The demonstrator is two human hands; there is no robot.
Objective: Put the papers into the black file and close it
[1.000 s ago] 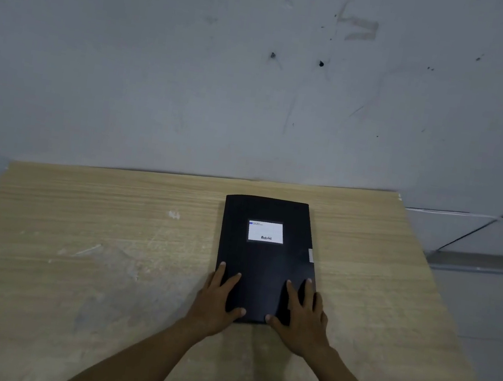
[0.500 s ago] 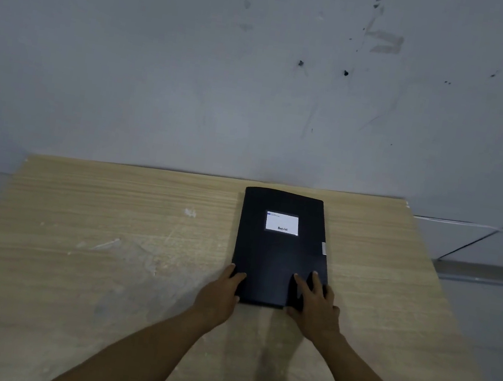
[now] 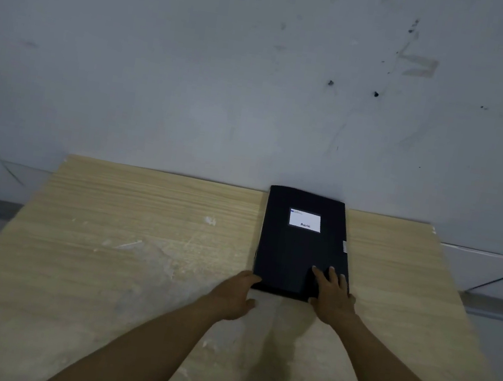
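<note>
At the far edge of the bench (image 3: 138, 238), a closed black file (image 3: 296, 252) lies flat, its white label (image 3: 304, 220) up.

Head view: the left hand (image 3: 236, 295) rests with fingers loosely spread at the file's near left corner; the right hand (image 3: 330, 295) lies flat, fingers spread, on the near right corner. No loose papers show. A small white tab (image 3: 345, 246) juts from the right side. Finishing well likely means pressing evenly along that open side so the cover seats.
</note>
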